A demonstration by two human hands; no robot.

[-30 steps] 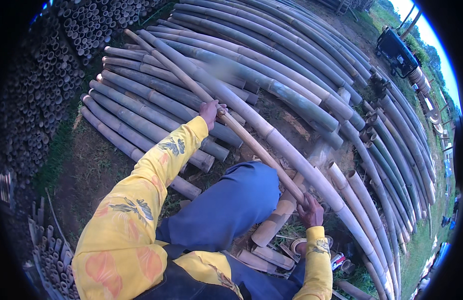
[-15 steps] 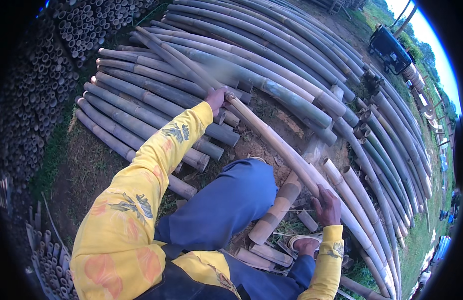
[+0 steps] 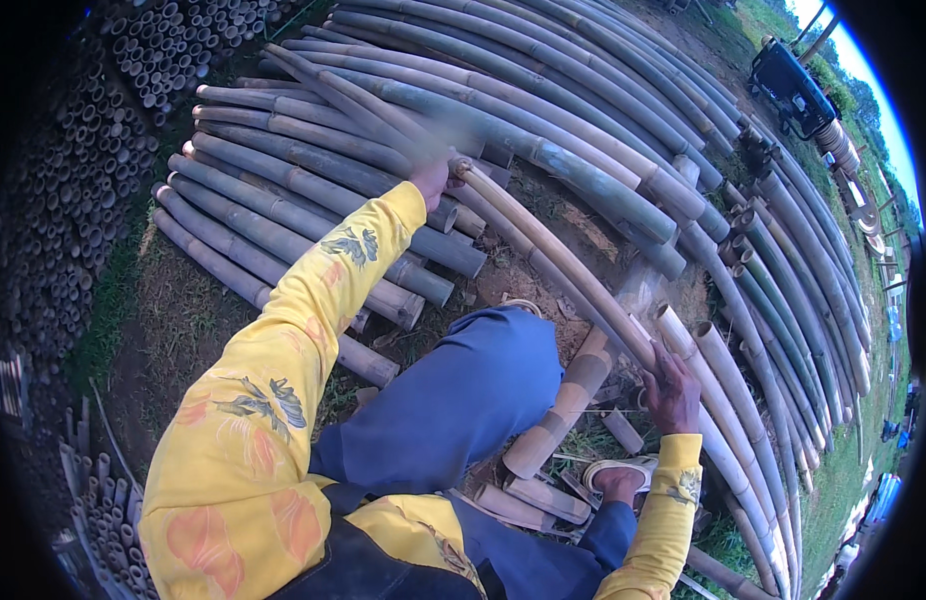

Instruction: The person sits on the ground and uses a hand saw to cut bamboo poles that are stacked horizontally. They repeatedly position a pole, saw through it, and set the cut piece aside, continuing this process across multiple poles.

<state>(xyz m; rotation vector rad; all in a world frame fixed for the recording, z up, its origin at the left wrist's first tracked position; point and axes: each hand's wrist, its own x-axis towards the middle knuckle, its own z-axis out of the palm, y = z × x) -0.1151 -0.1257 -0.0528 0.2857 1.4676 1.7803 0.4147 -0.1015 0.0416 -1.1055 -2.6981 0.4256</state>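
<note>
I hold a long pale bamboo pole (image 3: 558, 260) that slants from upper left to lower right across my knees. My left hand (image 3: 430, 181), arm stretched out in a yellow patterned sleeve, grips it near its far part. My right hand (image 3: 671, 387) is closed on its near end, low at the right. A short bamboo section (image 3: 568, 402) lies under the pole beside my blue trouser leg (image 3: 463, 400). The far end of the pole is blurred among the stacked poles.
Long bamboo poles (image 3: 283, 190) lie in rows on bare earth ahead and curve away at the right (image 3: 783, 260). Stacked pole ends (image 3: 103, 150) fill the left side. Short offcuts (image 3: 528, 500) and my sandalled foot (image 3: 618, 478) are near me. A dark machine (image 3: 793, 85) stands at top right.
Both hands have drawn the pole toward me and to the right; my left hand has slid further up it and my right hand has dropped lower.
</note>
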